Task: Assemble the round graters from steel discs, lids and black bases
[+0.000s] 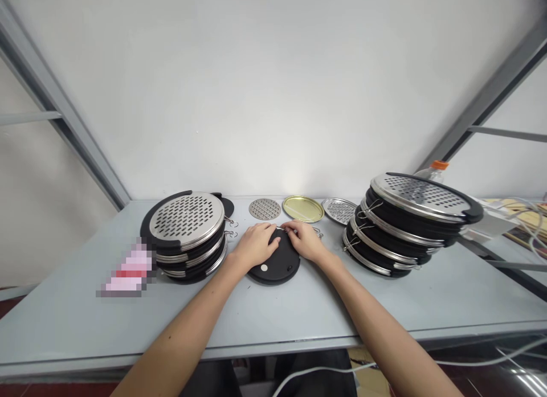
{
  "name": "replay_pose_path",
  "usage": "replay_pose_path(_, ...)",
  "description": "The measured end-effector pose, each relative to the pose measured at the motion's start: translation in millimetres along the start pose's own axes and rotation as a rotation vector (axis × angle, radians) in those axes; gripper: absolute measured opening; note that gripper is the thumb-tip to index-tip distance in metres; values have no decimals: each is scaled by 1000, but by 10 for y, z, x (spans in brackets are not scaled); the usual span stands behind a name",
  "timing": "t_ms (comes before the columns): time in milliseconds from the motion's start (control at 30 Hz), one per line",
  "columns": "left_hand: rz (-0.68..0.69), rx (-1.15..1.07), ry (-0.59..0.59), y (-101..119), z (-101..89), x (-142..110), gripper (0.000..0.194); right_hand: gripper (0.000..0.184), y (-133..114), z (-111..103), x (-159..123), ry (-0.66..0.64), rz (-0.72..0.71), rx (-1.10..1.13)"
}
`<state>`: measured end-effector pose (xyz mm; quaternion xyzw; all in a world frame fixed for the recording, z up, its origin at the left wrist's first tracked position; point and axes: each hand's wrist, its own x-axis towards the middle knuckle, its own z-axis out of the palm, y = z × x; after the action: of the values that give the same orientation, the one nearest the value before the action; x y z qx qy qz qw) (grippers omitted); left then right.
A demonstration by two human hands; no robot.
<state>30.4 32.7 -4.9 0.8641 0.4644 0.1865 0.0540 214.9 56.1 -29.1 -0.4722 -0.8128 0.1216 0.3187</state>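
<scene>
A round black disc (273, 271) with a raised rim lies flat on the table in front of me. It carries a white round spot and a small dark knob near its front edge. My left hand (256, 245) grips the disc at its far left, the thumb lying on top. At the far edge, the fingertips of my right hand (304, 238) pinch a thin shiny metal piece, mostly hidden by the fingers. Just beyond the right hand are some metal wire loops (318, 232).
Stacks of round black units with perforated metal tops stand left (188, 217) and right (421, 197). Along the wall lie a perforated disc (265, 209), a gold lid (303, 208) and a silver perforated lid (339, 210). An orange-capped bottle (439, 166) stands behind the right stack.
</scene>
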Motion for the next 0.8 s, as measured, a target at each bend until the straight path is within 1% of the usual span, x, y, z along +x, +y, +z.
replay_pose_path(533, -1, 12, -12, 10, -3, 3, 30, 26, 1, 5, 3, 14, 26, -24)
replay_pose_path(800, -59, 32, -1, 29, -1, -4, 28, 25, 20, 7, 6, 20, 35, -16)
